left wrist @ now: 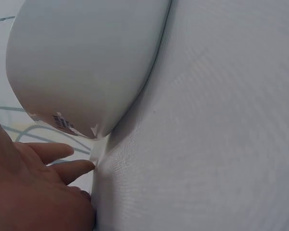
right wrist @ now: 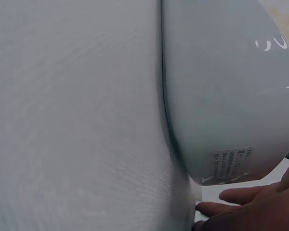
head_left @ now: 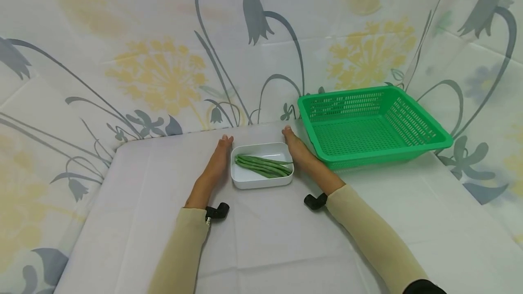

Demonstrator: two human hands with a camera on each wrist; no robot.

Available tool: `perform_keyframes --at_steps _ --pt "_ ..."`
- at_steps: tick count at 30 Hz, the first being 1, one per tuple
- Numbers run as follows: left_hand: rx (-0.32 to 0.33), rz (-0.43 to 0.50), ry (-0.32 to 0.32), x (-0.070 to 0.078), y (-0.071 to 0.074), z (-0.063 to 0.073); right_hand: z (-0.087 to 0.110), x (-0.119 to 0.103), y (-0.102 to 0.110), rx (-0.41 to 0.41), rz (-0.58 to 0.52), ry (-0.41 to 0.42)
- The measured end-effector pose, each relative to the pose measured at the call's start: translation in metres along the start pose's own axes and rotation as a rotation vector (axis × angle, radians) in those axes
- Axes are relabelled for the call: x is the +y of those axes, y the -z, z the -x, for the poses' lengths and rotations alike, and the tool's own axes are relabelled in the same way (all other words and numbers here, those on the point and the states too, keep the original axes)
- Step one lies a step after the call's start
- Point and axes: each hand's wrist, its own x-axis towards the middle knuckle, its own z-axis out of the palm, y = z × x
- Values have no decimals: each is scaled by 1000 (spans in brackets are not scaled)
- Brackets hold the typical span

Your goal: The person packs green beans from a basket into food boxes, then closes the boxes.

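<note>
A white rectangular dish [head_left: 261, 184] stands on the white-covered table, and a bundle of green beans [head_left: 263, 166] lies inside it. My left hand [head_left: 217, 160] is at the dish's left side, its fingers fairly straight and pointing away from me. In the left wrist view a small gap shows between those fingers [left wrist: 70, 169] and the dish wall [left wrist: 86, 62]. On the other side, my right hand [head_left: 300, 151] is close beside the dish with its fingers extended. The right wrist view shows a printed label [right wrist: 231, 163] on the dish wall near the right fingers [right wrist: 241, 195]; contact there is hard to tell.
A green plastic basket [head_left: 392, 157] with slotted walls stands at the back right, just beyond my right hand. Behind the table [head_left: 261, 239] hangs a flower-patterned cloth [head_left: 163, 22]. Each wrist carries a small black camera [head_left: 218, 211].
</note>
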Motion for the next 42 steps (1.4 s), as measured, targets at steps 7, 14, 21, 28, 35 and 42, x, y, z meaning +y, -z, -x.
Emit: perform_keyframes --at_steps 7,14,21,28,35,42 --pt "31 12 -8 2 -4 0 0 3 1 21 -28 -18" --pt "56 12 -15 3 -4 -2 -4 4 -1 60 -73 66" --pt "95 98 -80 2 -4 -2 -4 6 -1 93 -144 173" --pt "250 117 -228 5 -8 -4 -5 10 -2 122 -212 328" --pt "397 96 -316 4 -10 -6 -5 10 -2 179 -152 407" --pt "532 159 -358 2 -8 -8 -5 9 -5 211 -195 423"
